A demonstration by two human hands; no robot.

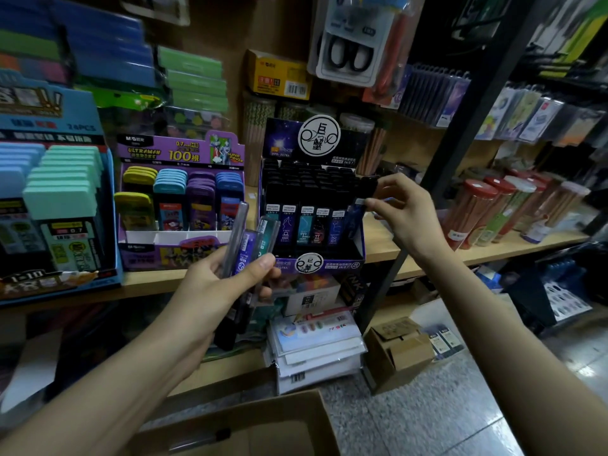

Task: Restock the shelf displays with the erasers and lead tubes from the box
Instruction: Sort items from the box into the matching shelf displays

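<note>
Pinching one lead tube (360, 209), right hand (404, 218) holds it at the right end of the display (329, 258) on the shelf (427, 255). Left hand (223, 281) grips a bundle of tubes (250, 238) before the shelf's front edge.

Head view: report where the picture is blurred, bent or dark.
Head view: the right edge smears, streaking the pencil jars and hanging packs; the black post leans from the wide lens; the top right corner is dim; the star-sign display and the lead tubes in the left hand read fairly sharp; the single tube pinched by the right hand is slightly blurred.
</note>
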